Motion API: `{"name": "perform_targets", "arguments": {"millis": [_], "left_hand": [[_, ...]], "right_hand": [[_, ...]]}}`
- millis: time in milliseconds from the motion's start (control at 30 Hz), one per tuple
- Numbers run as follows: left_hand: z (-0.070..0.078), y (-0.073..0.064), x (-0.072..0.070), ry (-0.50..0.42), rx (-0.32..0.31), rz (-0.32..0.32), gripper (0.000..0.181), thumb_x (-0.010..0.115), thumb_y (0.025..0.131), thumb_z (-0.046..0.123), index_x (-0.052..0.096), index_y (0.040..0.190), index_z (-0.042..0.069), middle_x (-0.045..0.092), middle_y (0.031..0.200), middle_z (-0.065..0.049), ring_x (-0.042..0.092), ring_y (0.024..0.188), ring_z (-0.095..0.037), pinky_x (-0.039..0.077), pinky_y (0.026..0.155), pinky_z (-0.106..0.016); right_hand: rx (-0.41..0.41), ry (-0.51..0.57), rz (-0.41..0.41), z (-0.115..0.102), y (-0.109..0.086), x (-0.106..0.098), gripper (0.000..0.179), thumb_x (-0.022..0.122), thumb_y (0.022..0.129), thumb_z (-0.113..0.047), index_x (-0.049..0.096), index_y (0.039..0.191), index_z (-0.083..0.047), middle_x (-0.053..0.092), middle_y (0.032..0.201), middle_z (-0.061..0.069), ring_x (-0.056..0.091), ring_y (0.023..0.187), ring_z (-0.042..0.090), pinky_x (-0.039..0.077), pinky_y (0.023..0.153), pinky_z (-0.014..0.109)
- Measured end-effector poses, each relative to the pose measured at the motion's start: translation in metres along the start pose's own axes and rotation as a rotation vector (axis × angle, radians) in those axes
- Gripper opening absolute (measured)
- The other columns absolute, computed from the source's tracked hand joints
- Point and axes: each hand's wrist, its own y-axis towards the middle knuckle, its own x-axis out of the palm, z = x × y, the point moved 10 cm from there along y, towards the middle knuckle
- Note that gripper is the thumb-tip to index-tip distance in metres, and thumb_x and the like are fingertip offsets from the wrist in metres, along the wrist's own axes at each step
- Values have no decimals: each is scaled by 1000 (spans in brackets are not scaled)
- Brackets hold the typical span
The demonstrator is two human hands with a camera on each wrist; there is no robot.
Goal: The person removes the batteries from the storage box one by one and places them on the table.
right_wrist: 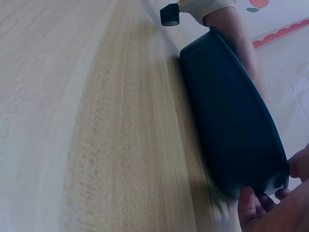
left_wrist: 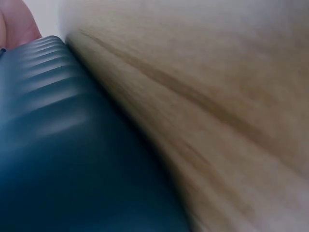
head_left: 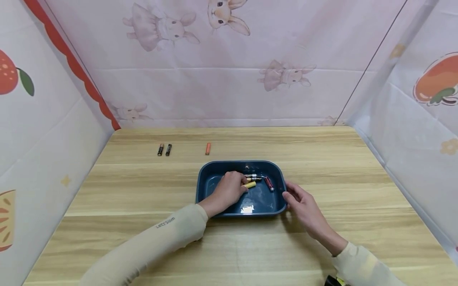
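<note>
While the left hand (head_left: 228, 188) is inside the bin (head_left: 260, 200), its thumb and fingers seem to pinch the yellow battery (head_left: 251, 184), whose free end pokes out of the grip. Right hand (head_left: 304, 203) grips the bin's right end, thumb and fingers about the wall. Red battery (head_left: 269, 184) lies near that end; gold-black batteries (head_left: 254, 179) sit just beyond the yellow one, partly hidden. On the table (head_left: 143, 190), past the bin: two black batteries (head_left: 168, 150), one orange battery (head_left: 208, 149). Handling guess: batteries stiff, fairly light, smooth, apt to roll; pinch across the middle. Bin looks rigid, light, a bit slick; steady by the end wall.
</note>
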Motion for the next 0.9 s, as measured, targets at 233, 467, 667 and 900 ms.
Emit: {"name": "perform_targets", "arguments": {"millis": [233,467,667,900], "left_hand": [[-6,1,-1,-65,-22,-5,10,78,93,10,80,102,5,73,100,-5,62,81,-13,57,79,-32],[-2,-8,-20,-201,-3,35,11,75,95,11,79,102,5,73,87,-2,61,66,-11,53,61,-25],[6,-21,-62,-257,-12,106,13,75,97,18,79,105,9,74,91,-1,61,71,-14,50,59,-26],[-11,-23,-127,-323,-119,195,24,72,99,26,75,119,12,71,102,-5,59,83,-21,50,64,-29]], "right_hand": [[6,2,-3,0,0,1,51,48,111,-13,34,157,5,43,156,26,52,132,35,54,89,22],[10,10,-2,1,0,1,50,48,111,-13,35,156,5,44,155,26,52,131,35,54,88,22],[1,6,-1,1,0,2,50,49,111,-14,36,156,5,45,154,26,53,131,35,55,89,23],[0,-9,12,2,1,-1,50,48,111,-14,36,156,5,45,154,26,52,131,35,55,89,23]]}}
